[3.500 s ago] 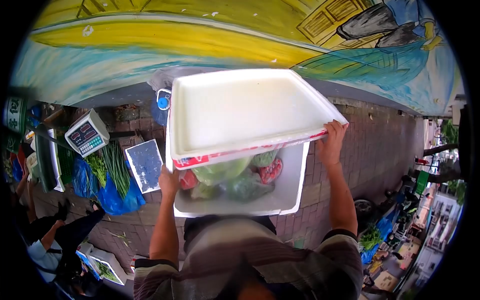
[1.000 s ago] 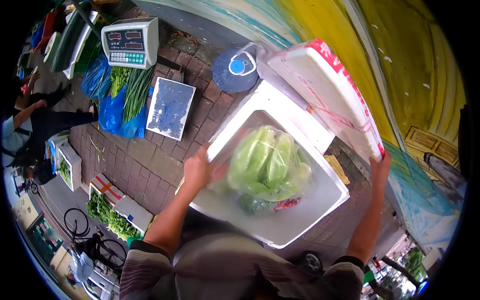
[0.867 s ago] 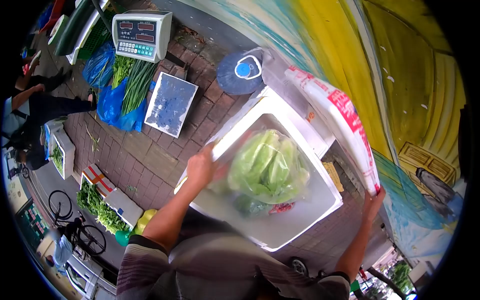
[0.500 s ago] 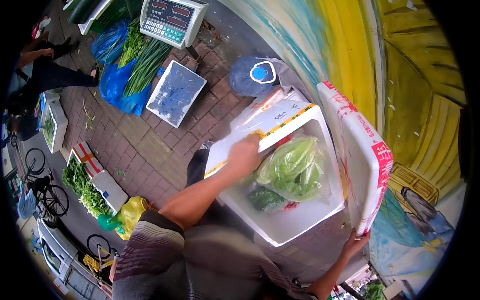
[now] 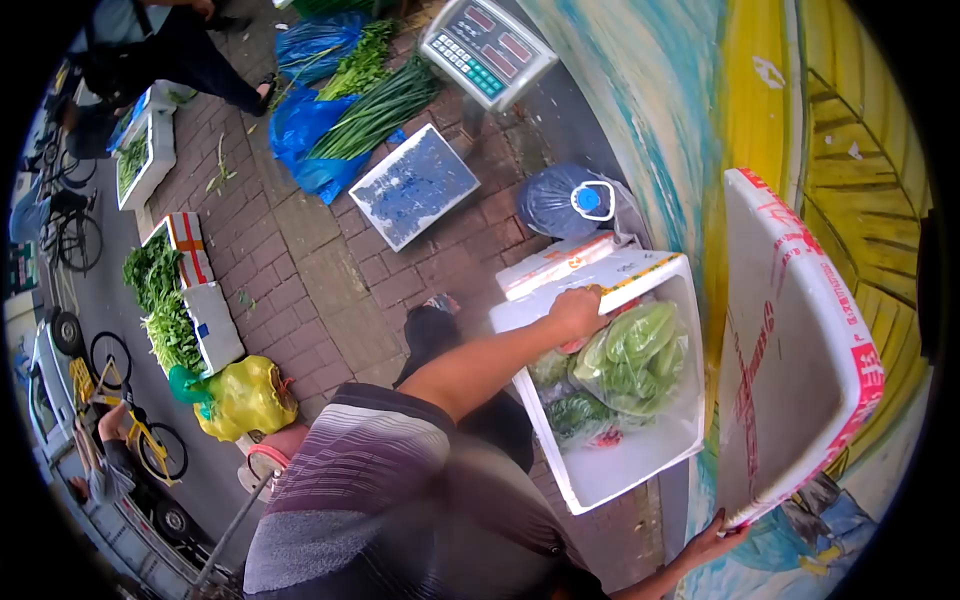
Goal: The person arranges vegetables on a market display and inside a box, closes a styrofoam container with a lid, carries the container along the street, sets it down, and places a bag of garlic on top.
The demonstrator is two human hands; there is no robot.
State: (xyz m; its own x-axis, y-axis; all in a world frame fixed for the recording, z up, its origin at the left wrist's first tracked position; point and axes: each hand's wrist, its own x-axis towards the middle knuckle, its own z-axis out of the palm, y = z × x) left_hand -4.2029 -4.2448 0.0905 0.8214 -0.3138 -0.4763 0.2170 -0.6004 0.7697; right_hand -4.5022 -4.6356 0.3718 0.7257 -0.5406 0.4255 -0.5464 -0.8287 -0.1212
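Observation:
My left hand (image 5: 577,312) grips the upper left rim of a white foam box (image 5: 640,478), its fingers bent over the edge. Inside the box lie a clear bag of light green leafy vegetables (image 5: 640,358), a darker green bagged bundle (image 5: 580,418) and something red in plastic, partly hidden. At the lower right my right hand (image 5: 712,540) holds the bottom corner of a large white foam lid (image 5: 785,370) with red printed tape. The lid stands on edge beside the box, near the painted wall.
A large water bottle (image 5: 565,200), a scale display (image 5: 488,50) and its blue-and-white platform (image 5: 415,188) lie beyond the box. Green stalks (image 5: 385,110) rest on blue bags. At left are boxed greens (image 5: 165,300), a yellow net bag (image 5: 245,398), bicycles and a person's legs (image 5: 215,65).
The lid has swung from above the box to its right side, still in my right hand. My left hand has shifted along the rim. The view has turned, moving the scale and bottle rightward.

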